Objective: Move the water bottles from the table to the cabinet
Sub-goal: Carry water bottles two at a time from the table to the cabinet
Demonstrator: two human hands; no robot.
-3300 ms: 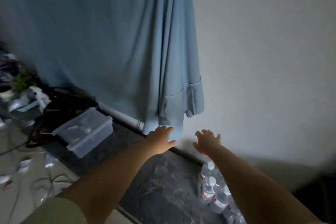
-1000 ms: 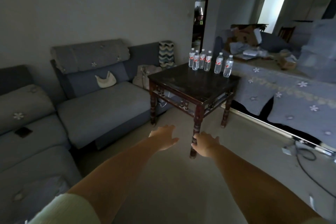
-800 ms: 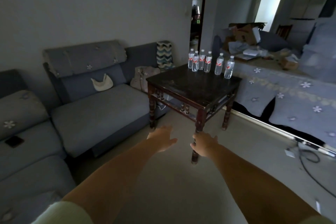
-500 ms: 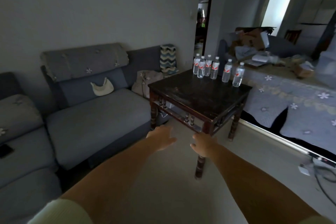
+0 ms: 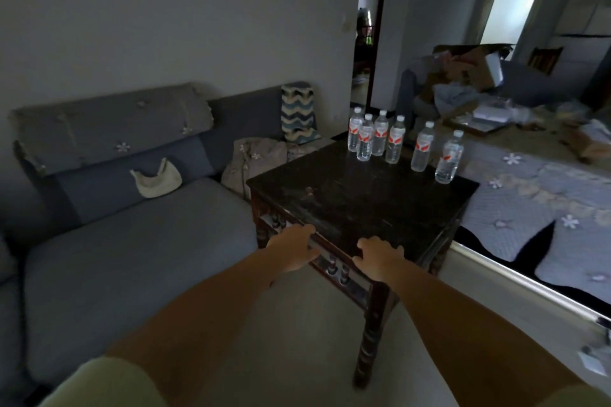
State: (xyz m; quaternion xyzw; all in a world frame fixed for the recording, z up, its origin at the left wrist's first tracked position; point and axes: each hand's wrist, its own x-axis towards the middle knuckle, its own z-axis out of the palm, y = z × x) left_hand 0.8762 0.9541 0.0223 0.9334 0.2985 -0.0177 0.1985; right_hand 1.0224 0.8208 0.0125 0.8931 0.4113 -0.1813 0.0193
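Several clear water bottles (image 5: 395,139) with red-and-white labels stand along the far edge of a dark wooden table (image 5: 357,198). The rightmost bottle (image 5: 448,157) stands a little apart. Both my arms reach forward over the floor. My left hand (image 5: 292,251) and my right hand (image 5: 380,256) hang in front of the table's near edge, fingers loosely bent, holding nothing. The bottles are well beyond both hands. No cabinet shows in view.
A grey sofa (image 5: 132,241) runs along the left wall with a small pale bag (image 5: 155,177) on it. To the right is a quilt-covered surface (image 5: 529,201) piled with boxes and clutter. A doorway (image 5: 368,26) opens behind the table. Pale floor lies below my arms.
The view turned from the wall with the blue cloth to the room, then closed in on the table. Both hands stay held out empty and now reach the table's near edge.
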